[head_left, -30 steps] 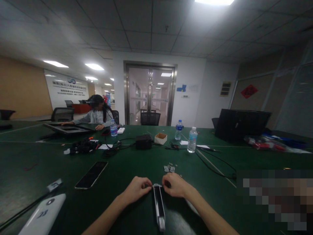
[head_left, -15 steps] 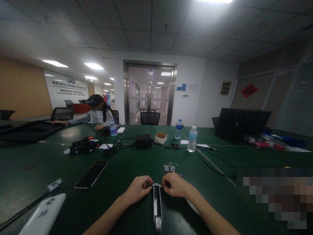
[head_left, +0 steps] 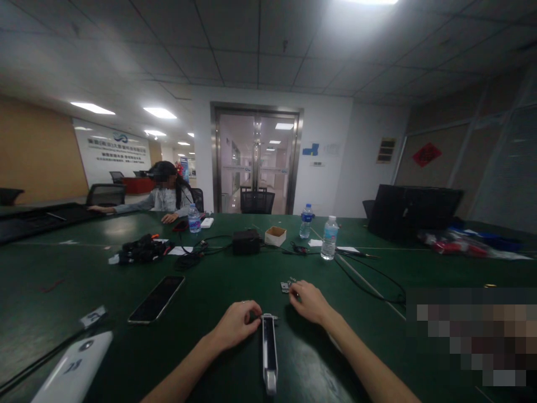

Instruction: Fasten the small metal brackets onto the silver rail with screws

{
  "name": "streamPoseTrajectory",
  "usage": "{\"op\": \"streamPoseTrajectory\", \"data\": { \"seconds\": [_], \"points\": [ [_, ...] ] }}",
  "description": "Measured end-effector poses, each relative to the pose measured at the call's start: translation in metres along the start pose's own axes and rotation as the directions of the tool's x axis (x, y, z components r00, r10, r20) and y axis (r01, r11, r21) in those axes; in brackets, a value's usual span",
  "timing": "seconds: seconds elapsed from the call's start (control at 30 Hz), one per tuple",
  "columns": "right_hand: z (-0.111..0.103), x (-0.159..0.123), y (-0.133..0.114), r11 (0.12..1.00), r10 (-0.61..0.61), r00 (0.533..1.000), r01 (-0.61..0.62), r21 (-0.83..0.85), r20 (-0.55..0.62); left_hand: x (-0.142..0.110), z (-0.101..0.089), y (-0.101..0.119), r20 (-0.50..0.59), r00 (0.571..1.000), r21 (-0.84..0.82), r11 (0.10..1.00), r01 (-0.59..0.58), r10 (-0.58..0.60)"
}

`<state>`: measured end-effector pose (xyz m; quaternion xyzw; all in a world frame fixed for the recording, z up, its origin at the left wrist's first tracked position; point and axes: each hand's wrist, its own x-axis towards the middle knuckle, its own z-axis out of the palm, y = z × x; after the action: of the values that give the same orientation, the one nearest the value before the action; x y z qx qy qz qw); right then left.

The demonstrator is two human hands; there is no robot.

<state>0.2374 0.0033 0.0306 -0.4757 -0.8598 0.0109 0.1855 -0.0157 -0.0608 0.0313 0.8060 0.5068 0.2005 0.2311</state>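
In front of me on the green table lies a long, narrow silver-framed piece (head_left: 269,358) with a dark middle and a thin cross rod at its far end. My left hand (head_left: 237,327) pinches the left side of that far end, thumb and index finger closed on the rod tip. My right hand (head_left: 309,301) is apart from the framed piece, fingers loosely bent and holding nothing that I can see. Its fingertips are beside a small grey metal plate (head_left: 285,287), which they partly cover. Tiny metal rings (head_left: 292,279) lie just beyond.
A phone (head_left: 157,299) and a white device (head_left: 75,366) lie on the left. Farther back are a black adapter (head_left: 246,242), a small open box (head_left: 276,236), two bottles (head_left: 329,238) on the right, cables and a black monitor (head_left: 415,211). A person (head_left: 165,193) sits across the table.
My right hand has let go of the framed piece's far end and moved forward and right to the metal plate. My left hand stays put. The person opposite has slid a dark panel leftward.
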Motion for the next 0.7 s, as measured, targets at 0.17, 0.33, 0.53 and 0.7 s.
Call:
{"op": "streamPoseTrajectory", "data": {
  "seconds": [0.17,0.33,0.53,0.7],
  "points": [
    [0.01,0.004,0.028,0.992,0.106,0.988,-0.112,-0.051,-0.113,-0.001,0.001,-0.002,-0.002,1.0,0.013,1.0,-0.012,0.012],
    [0.024,0.005,0.045,0.977,0.19,0.976,-0.198,-0.075,-0.104,-0.001,0.0,-0.002,-0.005,1.0,0.033,0.999,-0.008,0.008],
    [0.03,0.008,0.049,0.972,0.221,0.975,-0.222,-0.079,-0.023,-0.001,-0.001,0.0,0.012,1.0,0.027,1.0,0.007,-0.008],
    [0.026,0.009,0.048,0.968,0.226,0.973,-0.23,-0.098,-0.048,-0.001,-0.001,-0.001,0.001,1.0,0.026,1.0,0.006,-0.006]
  ]
}}
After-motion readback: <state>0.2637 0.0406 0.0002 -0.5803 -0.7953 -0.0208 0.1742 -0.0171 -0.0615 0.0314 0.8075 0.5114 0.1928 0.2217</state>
